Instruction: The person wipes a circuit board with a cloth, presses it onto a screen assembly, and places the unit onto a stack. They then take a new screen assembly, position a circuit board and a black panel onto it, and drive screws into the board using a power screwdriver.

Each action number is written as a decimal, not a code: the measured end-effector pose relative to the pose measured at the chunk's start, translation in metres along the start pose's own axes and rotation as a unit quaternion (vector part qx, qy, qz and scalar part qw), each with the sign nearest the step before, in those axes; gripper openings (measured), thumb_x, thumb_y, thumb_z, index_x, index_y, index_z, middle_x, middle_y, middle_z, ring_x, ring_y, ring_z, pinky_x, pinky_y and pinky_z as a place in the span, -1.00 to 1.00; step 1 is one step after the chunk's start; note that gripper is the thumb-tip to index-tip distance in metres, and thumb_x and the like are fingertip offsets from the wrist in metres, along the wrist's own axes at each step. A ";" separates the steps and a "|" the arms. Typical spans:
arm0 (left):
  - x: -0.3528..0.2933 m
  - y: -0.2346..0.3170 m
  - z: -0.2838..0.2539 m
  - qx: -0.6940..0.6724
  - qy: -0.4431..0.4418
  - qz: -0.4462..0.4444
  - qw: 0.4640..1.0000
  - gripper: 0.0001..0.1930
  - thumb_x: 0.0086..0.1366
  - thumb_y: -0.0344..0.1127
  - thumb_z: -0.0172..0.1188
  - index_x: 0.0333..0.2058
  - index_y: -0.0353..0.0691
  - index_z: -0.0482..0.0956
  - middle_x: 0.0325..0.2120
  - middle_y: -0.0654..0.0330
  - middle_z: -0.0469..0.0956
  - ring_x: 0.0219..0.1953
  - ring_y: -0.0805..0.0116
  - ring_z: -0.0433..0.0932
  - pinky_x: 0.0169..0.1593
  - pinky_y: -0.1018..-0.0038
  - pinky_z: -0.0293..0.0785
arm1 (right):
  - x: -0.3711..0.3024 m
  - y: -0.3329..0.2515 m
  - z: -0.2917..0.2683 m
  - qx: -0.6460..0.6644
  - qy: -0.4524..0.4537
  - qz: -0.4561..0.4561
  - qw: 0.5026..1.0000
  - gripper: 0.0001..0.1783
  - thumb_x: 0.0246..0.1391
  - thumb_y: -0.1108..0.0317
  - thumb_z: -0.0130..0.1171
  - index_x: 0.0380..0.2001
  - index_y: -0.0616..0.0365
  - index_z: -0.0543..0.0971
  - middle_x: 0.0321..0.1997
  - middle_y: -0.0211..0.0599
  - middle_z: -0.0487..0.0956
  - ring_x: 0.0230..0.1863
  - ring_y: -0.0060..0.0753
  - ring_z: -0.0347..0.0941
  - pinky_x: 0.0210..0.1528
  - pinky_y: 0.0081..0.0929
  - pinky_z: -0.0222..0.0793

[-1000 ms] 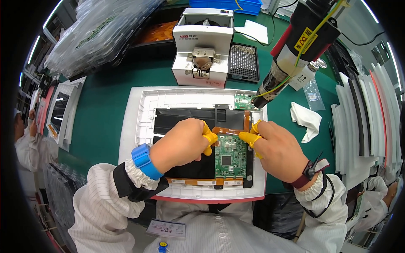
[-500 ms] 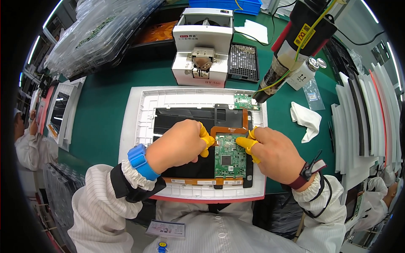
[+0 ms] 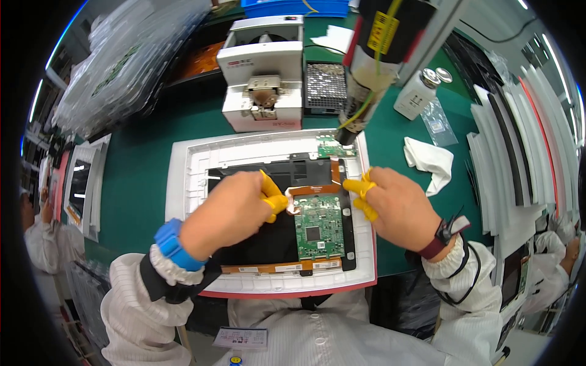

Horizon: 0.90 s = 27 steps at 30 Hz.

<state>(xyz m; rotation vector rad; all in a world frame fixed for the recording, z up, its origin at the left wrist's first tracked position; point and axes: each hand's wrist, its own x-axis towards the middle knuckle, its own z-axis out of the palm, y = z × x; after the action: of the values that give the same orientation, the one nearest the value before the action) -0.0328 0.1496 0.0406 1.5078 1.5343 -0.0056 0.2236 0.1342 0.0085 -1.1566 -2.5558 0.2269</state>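
Observation:
Yellow finger cots cover fingertips on both hands. My left hand (image 3: 241, 204) is closed in a pinch at the left end of an orange flex cable (image 3: 314, 190), where a pale, copper-toned tip shows; the exact grip is partly hidden. That cable runs along the top of a green circuit board (image 3: 319, 229), which lies on a black panel (image 3: 256, 244) inside a white frame (image 3: 188, 152). Over the panel's right edge hovers my right hand (image 3: 394, 204), thumb and forefinger apart with nothing visible between them. A smaller green board (image 3: 332, 146) sits at the frame's top right.
A white screw-feeding machine (image 3: 262, 79) stands behind the frame, beside a black tray of small metal parts (image 3: 325, 88). A dark cylindrical tool (image 3: 369, 73) hangs over the frame's far right corner. A white cloth (image 3: 430, 161), a white bottle (image 3: 417, 94) and foam sheets (image 3: 506, 158) are to the right.
My right hand has come away from the board's top edge toward the right. My left hand has drawn slightly left of the board, exposing the cable's end. The whole view has shifted.

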 end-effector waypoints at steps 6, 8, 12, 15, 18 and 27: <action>0.020 0.023 -0.017 0.098 0.097 0.150 0.979 -0.85 0.15 -0.54 0.16 -0.29 -0.45 0.55 -0.44 0.03 0.58 -0.39 0.32 0.53 -0.25 0.50 0.46 | 0.002 0.013 0.006 0.011 0.004 0.056 0.998 -0.84 -0.13 0.45 0.26 -0.46 0.29 0.52 -0.27 -0.15 0.42 -0.25 -0.11 0.40 -0.22 -0.35 0.38; 0.033 0.029 -0.009 0.116 0.102 0.160 0.975 -0.85 0.15 -0.53 0.17 -0.28 -0.45 0.55 -0.43 0.01 0.58 -0.39 0.29 0.53 -0.25 0.48 0.46 | 0.001 0.014 0.010 0.016 0.000 0.058 0.998 -0.84 -0.11 0.44 0.27 -0.45 0.29 0.52 -0.27 -0.15 0.42 -0.23 -0.11 0.39 -0.20 -0.35 0.38; 0.053 0.033 0.003 0.119 0.119 0.199 0.965 -0.83 0.15 -0.51 0.18 -0.26 -0.44 0.56 -0.42 0.00 0.59 -0.39 0.23 0.55 -0.24 0.43 0.48 | 0.001 0.012 0.016 0.040 0.041 0.068 0.996 -0.84 -0.10 0.44 0.27 -0.48 0.30 0.52 -0.27 -0.15 0.41 -0.23 -0.12 0.38 -0.21 -0.33 0.37; 0.062 0.033 0.008 0.114 0.138 0.215 0.960 -0.82 0.16 -0.51 0.19 -0.25 -0.44 0.55 -0.42 -0.01 0.59 -0.39 0.24 0.55 -0.25 0.45 0.48 | 0.004 0.008 0.018 0.066 0.057 0.093 0.992 -0.83 -0.09 0.41 0.26 -0.51 0.30 0.51 -0.31 -0.15 0.40 -0.26 -0.12 0.38 -0.24 -0.29 0.35; 0.068 0.024 0.010 0.081 0.135 0.222 0.962 -0.83 0.16 -0.52 0.19 -0.25 -0.45 0.55 -0.42 0.03 0.59 -0.41 0.31 0.54 -0.28 0.47 0.47 | 0.012 0.003 0.022 0.106 0.061 0.125 0.985 -0.83 -0.09 0.41 0.23 -0.54 0.31 0.50 -0.38 -0.13 0.39 -0.31 -0.10 0.38 -0.28 -0.24 0.34; 0.059 0.027 0.024 -0.031 0.059 0.150 0.986 -0.81 0.20 -0.41 0.16 -0.29 -0.45 0.56 -0.52 0.07 0.58 -0.54 0.37 0.52 -0.51 0.46 0.44 | 0.012 -0.001 0.022 0.109 0.050 0.141 0.983 -0.86 -0.20 0.49 0.21 -0.54 0.34 0.49 -0.31 -0.07 0.44 -0.24 -0.06 0.39 -0.21 -0.26 0.37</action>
<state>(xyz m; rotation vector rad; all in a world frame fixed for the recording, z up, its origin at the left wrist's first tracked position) 0.0154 0.1876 0.0074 1.7002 1.3711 0.3088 0.2077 0.1426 -0.0095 -1.4006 -2.2095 0.4879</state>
